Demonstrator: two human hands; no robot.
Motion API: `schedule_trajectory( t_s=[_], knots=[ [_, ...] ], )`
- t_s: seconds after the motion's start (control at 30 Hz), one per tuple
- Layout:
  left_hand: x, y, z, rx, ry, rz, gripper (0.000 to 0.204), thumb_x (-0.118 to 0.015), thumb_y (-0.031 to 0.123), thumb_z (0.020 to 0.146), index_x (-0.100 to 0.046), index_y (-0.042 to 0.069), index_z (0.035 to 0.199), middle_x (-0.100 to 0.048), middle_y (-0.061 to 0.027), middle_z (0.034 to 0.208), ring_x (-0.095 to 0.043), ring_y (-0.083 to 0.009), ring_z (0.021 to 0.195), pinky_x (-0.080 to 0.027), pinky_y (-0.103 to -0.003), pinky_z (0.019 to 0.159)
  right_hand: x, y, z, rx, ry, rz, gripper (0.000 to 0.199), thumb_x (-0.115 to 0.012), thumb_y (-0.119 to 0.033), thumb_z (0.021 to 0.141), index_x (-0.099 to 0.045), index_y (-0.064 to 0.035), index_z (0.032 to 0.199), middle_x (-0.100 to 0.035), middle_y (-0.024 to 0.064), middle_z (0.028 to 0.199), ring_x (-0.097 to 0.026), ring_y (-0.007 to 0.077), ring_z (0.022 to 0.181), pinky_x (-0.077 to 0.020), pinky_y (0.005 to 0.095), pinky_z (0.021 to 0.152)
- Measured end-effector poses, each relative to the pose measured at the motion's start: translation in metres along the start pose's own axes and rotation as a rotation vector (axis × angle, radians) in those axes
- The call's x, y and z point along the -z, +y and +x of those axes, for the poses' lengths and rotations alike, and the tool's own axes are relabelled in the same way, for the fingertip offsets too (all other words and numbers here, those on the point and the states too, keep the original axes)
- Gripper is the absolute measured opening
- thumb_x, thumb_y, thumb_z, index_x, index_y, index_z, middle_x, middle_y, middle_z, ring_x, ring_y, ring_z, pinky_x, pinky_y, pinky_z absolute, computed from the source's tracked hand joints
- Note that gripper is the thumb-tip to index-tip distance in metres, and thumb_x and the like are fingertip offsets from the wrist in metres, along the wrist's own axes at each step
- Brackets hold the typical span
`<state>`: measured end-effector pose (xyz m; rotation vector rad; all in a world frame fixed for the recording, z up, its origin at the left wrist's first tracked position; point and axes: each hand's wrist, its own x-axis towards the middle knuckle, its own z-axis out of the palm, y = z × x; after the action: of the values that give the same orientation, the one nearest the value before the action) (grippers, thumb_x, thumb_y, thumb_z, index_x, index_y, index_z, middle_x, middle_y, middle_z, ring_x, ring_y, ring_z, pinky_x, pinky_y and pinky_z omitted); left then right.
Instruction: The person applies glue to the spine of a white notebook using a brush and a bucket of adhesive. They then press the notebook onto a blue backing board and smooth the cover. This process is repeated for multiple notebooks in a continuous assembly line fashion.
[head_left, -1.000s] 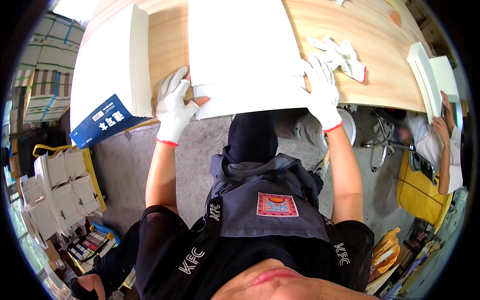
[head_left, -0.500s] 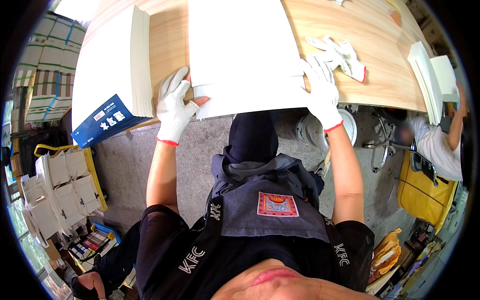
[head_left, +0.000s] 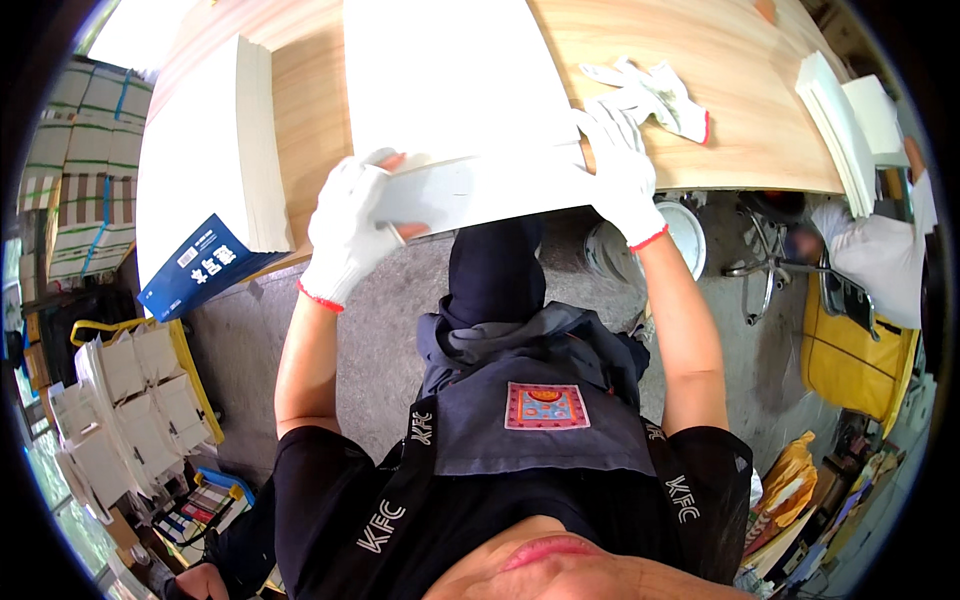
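A stack of large white paper (head_left: pixel 450 80) lies on the wooden table, its front strip (head_left: pixel 470 190) reaching the table's near edge. My left hand (head_left: pixel 345 220), in a white glove with bare thumb and index tips, is closed around the left end of that strip, index finger above and thumb at the front. My right hand (head_left: pixel 622 170), gloved in white with a red cuff, rests along the right front corner, fingers stretched forward. Just beyond it lies a loose pair of white gloves (head_left: pixel 660 100). How many sheets my left hand holds is hidden.
A tall white paper block with a blue printed cover (head_left: pixel 207 265) stands on the table's left. White booklets (head_left: pixel 838 130) sit at the right edge. Under the table is a white bucket (head_left: pixel 685 240). Another person (head_left: pixel 880 260) is at far right, near a chair (head_left: pixel 765 265).
My left hand has turned inward and closed on the strip's left end, its index finger now over the paper. My right hand keeps its place at the right corner. The whole view has shifted slightly.
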<state>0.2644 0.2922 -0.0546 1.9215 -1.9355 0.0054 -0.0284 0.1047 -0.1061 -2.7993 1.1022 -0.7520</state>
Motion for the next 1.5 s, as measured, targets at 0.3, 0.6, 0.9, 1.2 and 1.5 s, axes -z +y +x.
schedule_trajectory(
  t_s=[0.3,0.6,0.9,1.2,1.5],
  knots=[
    [0.016,0.017,0.021,-0.009,-0.196,0.057,0.079,-0.088,0.029,0.055,-0.058,0.016,0.127,-0.057,-0.0066,0.124,-0.059,-0.0265,0.107,-0.05,-0.038,0.09,0.003,0.001,0.0,0.006,0.063,0.089,0.056,-0.069,-0.038,0.084,-0.056,-0.0085,0.13,-0.055,0.0152,0.133,-0.047,0.034,0.128,-0.0365,0.0438,0.109],
    [0.023,0.028,0.032,-0.103,-0.31,0.219,0.045,-0.07,0.017,0.076,-0.063,0.02,0.12,-0.061,-0.0044,0.128,-0.067,-0.027,0.093,-0.056,-0.037,0.075,0.032,-0.001,0.056,0.151,-0.334,0.118,0.031,-0.058,-0.028,0.094,-0.065,-0.0073,0.117,-0.067,0.0099,0.109,-0.061,0.0269,0.103,-0.0451,0.0357,0.096],
    [0.006,-0.027,0.078,0.261,-0.27,-0.066,0.029,-0.073,0.033,0.083,-0.075,0.008,0.099,-0.069,-0.0048,0.102,-0.068,-0.0229,0.085,-0.051,-0.033,0.08,0.038,-0.02,0.131,-0.012,-0.837,0.188,0.061,-0.062,-0.061,0.084,-0.067,-0.0082,0.113,-0.068,0.0127,0.099,-0.061,0.0244,0.083,-0.0493,0.0337,0.077],
    [0.002,-0.029,0.09,0.441,-0.365,-0.127,0.033,-0.078,0.033,0.079,-0.073,0.006,0.098,-0.066,-0.0051,0.088,-0.066,-0.0163,0.077,-0.053,-0.028,0.073,-0.016,0.01,0.101,0.001,-0.443,0.18,0.062,-0.064,-0.063,0.081,-0.067,-0.0103,0.114,-0.069,0.0141,0.107,-0.065,0.0308,0.099,-0.0492,0.0417,0.088],
    [0.006,-0.037,0.107,0.192,-0.529,0.008,0.047,-0.076,0.019,0.08,-0.059,0.015,0.124,-0.061,-0.0058,0.11,-0.063,-0.0217,0.098,-0.051,-0.034,0.083,-0.013,0.001,0.093,-0.045,-0.418,0.223,0.061,-0.059,-0.064,0.083,-0.068,-0.014,0.116,-0.07,0.0114,0.105,-0.068,0.0268,0.092,-0.0533,0.0391,0.08]
  ],
)
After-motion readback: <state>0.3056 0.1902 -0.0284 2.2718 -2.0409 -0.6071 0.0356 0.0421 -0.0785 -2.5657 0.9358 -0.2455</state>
